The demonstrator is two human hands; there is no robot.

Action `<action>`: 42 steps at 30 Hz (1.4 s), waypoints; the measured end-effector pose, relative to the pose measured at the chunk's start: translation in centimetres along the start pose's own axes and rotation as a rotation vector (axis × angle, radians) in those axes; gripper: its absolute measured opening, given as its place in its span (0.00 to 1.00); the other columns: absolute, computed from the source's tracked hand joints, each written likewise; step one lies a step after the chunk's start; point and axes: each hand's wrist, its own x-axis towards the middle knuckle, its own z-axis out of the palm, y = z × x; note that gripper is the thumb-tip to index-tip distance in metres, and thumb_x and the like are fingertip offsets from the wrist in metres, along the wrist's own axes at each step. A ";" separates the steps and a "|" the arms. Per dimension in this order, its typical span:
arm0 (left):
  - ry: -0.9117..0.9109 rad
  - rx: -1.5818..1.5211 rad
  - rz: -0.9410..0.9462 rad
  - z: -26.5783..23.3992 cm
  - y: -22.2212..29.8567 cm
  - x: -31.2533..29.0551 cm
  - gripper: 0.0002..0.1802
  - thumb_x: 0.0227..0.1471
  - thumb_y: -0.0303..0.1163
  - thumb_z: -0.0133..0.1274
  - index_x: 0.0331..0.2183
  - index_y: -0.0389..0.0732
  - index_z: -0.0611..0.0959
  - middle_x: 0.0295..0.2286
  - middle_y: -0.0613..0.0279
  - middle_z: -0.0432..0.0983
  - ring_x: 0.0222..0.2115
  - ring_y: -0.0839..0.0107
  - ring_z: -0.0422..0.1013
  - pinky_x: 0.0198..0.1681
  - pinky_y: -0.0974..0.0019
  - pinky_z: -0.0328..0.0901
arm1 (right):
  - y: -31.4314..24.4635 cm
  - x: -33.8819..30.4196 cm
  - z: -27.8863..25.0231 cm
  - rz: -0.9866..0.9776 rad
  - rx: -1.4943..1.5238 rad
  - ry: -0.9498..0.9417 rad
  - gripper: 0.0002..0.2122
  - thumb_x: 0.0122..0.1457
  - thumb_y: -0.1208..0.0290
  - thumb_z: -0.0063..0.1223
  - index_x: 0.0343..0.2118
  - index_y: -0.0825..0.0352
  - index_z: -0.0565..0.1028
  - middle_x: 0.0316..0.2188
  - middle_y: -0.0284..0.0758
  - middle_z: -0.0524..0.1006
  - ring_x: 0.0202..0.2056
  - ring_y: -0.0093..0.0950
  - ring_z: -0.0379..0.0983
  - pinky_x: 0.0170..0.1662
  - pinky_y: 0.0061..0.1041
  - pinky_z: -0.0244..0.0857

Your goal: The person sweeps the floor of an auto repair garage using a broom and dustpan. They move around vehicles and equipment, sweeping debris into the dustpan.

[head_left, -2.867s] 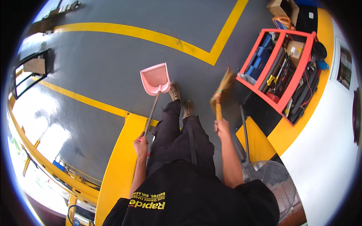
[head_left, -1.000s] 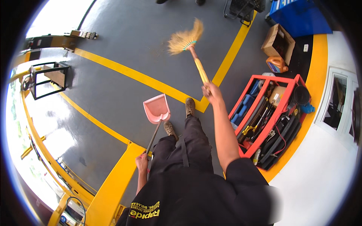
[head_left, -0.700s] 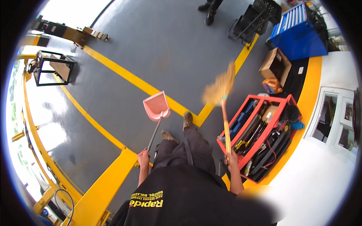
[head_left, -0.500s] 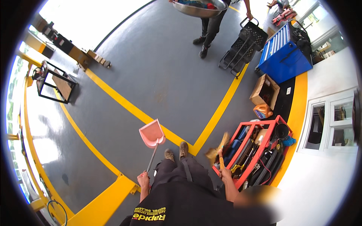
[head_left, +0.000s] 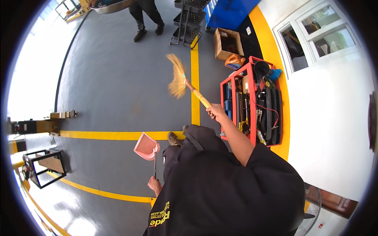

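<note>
My right hand (head_left: 216,112) grips the wooden handle of a soft straw broom (head_left: 178,76), held out ahead of me with its bristles fanned to the left of the yellow line. Lower left, my left hand (head_left: 154,183) is wrapped round the thin grey handle of a pink dustpan (head_left: 146,146). The pan lies in front of that hand, beside my shoe (head_left: 173,138) and next to the crossing yellow line. Whether it touches the floor I cannot tell. A faint brownish patch of dirt (head_left: 136,108) shows on the grey floor between broom and pan.
Right of me stands a red tool rack (head_left: 252,70) packed with tools; an orange jug (head_left: 235,61) and a cardboard box (head_left: 219,46) are beyond it. A person (head_left: 145,15) holding a metal basin (head_left: 112,6) stands ahead, near a black trolley (head_left: 191,19). A black metal frame (head_left: 33,171) is at left.
My view and body have turned to the right. The broom has swung up from beside the red rack and now reaches forward over the floor. Both hands keep their grips.
</note>
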 end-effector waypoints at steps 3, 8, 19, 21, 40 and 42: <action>-0.037 0.045 0.071 0.3 1.3 3.3 0.16 0.51 0.34 0.52 0.18 0.34 0.76 0.14 0.60 0.70 0.12 0.69 0.65 0.16 0.60 0.57 | -3.0 -1.5 0.6 -0.183 -0.138 0.102 0.13 0.55 0.81 0.57 0.45 0.70 0.78 0.18 0.30 0.69 0.14 0.20 0.62 0.14 0.24 0.54; -0.097 0.026 -0.005 4.8 5.2 4.9 0.16 0.52 0.33 0.52 0.18 0.35 0.74 0.14 0.61 0.70 0.13 0.69 0.66 0.16 0.60 0.58 | -6.8 3.1 -4.1 -0.362 -0.455 0.458 0.11 0.52 0.77 0.58 0.39 0.71 0.80 0.19 0.38 0.75 0.16 0.32 0.73 0.17 0.33 0.63; 0.012 0.051 -0.137 17.2 24.4 2.8 0.13 0.52 0.30 0.51 0.20 0.33 0.74 0.16 0.59 0.71 0.15 0.67 0.69 0.18 0.62 0.62 | -16.6 32.7 -14.5 0.004 -0.696 0.676 0.19 0.55 0.68 0.61 0.50 0.69 0.77 0.46 0.52 0.81 0.50 0.50 0.79 0.53 0.48 0.73; -0.040 0.128 -0.031 20.1 29.6 2.6 0.13 0.51 0.31 0.53 0.20 0.34 0.75 0.15 0.60 0.71 0.14 0.68 0.68 0.17 0.62 0.61 | -17.8 39.2 -14.9 -0.024 -0.634 0.655 0.19 0.56 0.67 0.59 0.50 0.69 0.77 0.48 0.52 0.81 0.51 0.50 0.78 0.55 0.47 0.72; 0.021 -0.182 -0.053 33.9 50.0 0.1 0.04 0.48 0.27 0.60 0.28 0.39 0.81 0.19 0.62 0.74 0.19 0.65 0.75 0.21 0.60 0.67 | -38.7 38.0 -23.5 0.088 -0.400 -0.037 0.07 0.55 0.80 0.53 0.36 0.73 0.77 0.16 0.36 0.73 0.11 0.25 0.67 0.12 0.29 0.56; 0.072 -0.191 0.018 35.8 48.1 -2.1 0.08 0.51 0.31 0.58 0.24 0.40 0.78 0.17 0.64 0.71 0.17 0.69 0.70 0.20 0.62 0.63 | -38.3 39.9 -24.8 0.031 -0.733 0.094 0.06 0.56 0.81 0.54 0.36 0.70 0.76 0.17 0.35 0.73 0.12 0.24 0.66 0.12 0.27 0.55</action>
